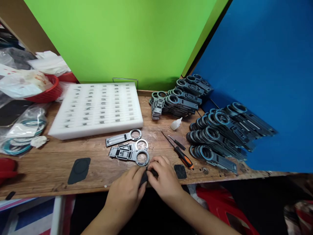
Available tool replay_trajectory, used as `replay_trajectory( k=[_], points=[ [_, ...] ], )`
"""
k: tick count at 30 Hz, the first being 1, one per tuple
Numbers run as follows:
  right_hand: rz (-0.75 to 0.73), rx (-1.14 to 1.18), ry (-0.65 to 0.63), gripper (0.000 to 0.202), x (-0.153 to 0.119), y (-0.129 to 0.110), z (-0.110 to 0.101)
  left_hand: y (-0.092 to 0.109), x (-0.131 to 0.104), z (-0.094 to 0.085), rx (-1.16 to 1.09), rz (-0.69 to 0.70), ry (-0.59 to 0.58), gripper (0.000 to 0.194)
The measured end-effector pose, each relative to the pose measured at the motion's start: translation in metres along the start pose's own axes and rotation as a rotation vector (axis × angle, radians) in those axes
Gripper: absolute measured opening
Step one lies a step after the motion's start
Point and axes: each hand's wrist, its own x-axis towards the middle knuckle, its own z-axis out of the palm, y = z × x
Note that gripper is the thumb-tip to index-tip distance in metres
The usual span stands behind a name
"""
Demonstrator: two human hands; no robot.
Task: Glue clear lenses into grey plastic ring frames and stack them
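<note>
My left hand (127, 187) and my right hand (163, 176) meet at the table's front edge, both closed around a small dark part (144, 178) that their fingers mostly cover. Just beyond them lie grey metal pieces with ring ends: a single one (117, 139) and a group with two rings (126, 152). Right of my right hand is a small black square pad (180, 171). An orange-and-black screwdriver (184, 157) and a thinner dark one (179, 144) point away from me. A larger black pad (79, 170) lies at the left.
A white foam block (97, 125) holding rows of small pieces sits behind. Stacks of ringed metal parts (181, 101) (220, 130) fill the right side. A small white bottle (176, 123) stands between. Red baskets (49, 93) and plastic bags (26, 127) are at left. Green and blue panels rise behind.
</note>
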Motion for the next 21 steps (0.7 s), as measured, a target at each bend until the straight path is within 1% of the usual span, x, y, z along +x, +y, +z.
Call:
replay_trajectory(
  k=[3, 6, 9, 11, 13, 17, 21],
  points=[
    [0.002, -0.035, -0.011, 0.017, 0.002, 0.0, 0.0, 0.0, 0.0, 0.002, 0.007, 0.003, -0.011, 0.034],
    [0.02, 0.009, -0.012, 0.023, 0.003, 0.003, -0.003, -0.001, 0.001, 0.001, -0.006, -0.037, -0.063, 0.033],
    [0.021, 0.089, -0.024, 0.018, 0.004, 0.006, -0.006, -0.004, 0.002, 0.001, -0.043, -0.069, -0.103, 0.03],
    [0.0, 0.105, -0.021, 0.015, 0.003, 0.007, -0.006, -0.005, 0.002, 0.002, -0.063, -0.078, -0.103, 0.031],
    [-0.015, 0.097, -0.003, 0.017, 0.003, 0.008, -0.004, -0.006, 0.002, 0.005, -0.084, -0.079, -0.092, 0.033],
    [-0.025, 0.064, 0.004, 0.017, 0.003, 0.009, 0.002, -0.011, 0.0, 0.009, -0.114, -0.021, -0.083, 0.032],
    [-0.08, 0.106, -0.021, 0.016, 0.001, 0.013, 0.003, -0.029, -0.008, 0.007, -0.148, 0.055, -0.1, 0.034]
  ],
)
